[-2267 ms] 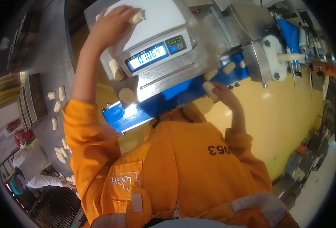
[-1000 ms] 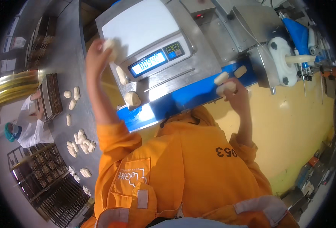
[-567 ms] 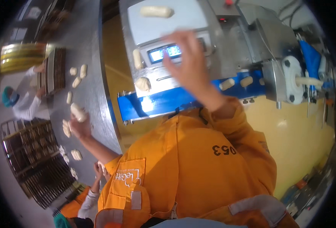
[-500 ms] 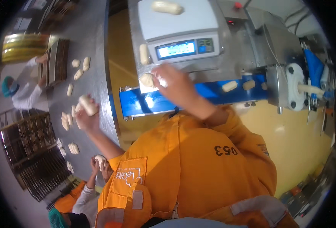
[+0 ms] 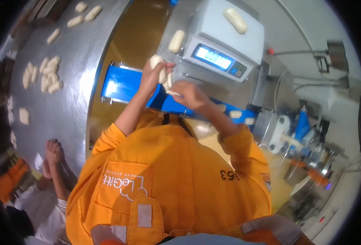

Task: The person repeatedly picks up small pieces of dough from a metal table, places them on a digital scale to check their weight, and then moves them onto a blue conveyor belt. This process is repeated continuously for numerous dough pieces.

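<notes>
My left hand point(image 5: 148, 79) is closed around a pale dough piece point(image 5: 156, 61), above the edge where the blue conveyor belt point(image 5: 123, 83) meets the metal bench. Just to its right, my right hand point(image 5: 190, 94) has its fingers pinched on a thin pale strip of dough point(image 5: 169, 85), which lies between both hands. Whether the strip joins the dough in my left hand I cannot tell. Beside the white digital scale point(image 5: 219, 53) sits another dough piece point(image 5: 176, 41). One more dough roll point(image 5: 235, 21) rests on the scale's plate.
A steel table point(image 5: 72, 110) at the left carries several dough rolls point(image 5: 50, 75). At its near end are a co-worker's hands point(image 5: 53, 155). Small dough pieces point(image 5: 235, 114) lie on the belt's right part, near a metal machine point(image 5: 278, 132) with a white flange.
The view has turned. My left hand, holding dough, has come from over the steel table to beside my right hand. A thin strip now shows between my hands.
</notes>
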{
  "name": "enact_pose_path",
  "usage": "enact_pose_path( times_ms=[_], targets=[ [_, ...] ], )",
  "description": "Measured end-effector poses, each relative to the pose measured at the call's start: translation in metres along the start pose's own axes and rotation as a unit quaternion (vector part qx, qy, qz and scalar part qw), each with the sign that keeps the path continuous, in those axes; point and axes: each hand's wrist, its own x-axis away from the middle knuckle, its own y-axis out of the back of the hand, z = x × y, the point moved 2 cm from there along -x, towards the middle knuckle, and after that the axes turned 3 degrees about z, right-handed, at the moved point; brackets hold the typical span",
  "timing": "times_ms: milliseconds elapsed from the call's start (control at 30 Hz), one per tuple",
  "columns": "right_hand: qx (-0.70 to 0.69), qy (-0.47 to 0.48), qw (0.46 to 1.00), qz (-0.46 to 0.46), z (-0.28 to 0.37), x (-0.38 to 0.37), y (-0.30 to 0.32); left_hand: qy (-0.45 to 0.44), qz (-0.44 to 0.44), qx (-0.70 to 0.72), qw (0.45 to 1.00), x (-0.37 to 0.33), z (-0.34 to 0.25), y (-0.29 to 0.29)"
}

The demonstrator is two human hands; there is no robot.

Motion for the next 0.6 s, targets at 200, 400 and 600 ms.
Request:
enact_pose_path(
  times_ms=[200, 400, 600],
  targets=[
    [-0.207, -0.1, 0.972, 0.041, 0.062, 0.052, 0.062, 0.001, 0.026, -0.054, 0.998, -0.005, -0.009, 0.001],
    [-0.265, 0.029, 0.812, -0.519, 0.076, -0.004, 0.053, 0.037, 0.103, 0.204, 0.973, 0.012, -0.037, -0.022],
    [0.304, -0.068, 0.911, -0.269, 0.111, -0.017, 0.034, 0.042, 0.097, 0.076, 0.992, 0.02, -0.058, -0.032]
  ],
)
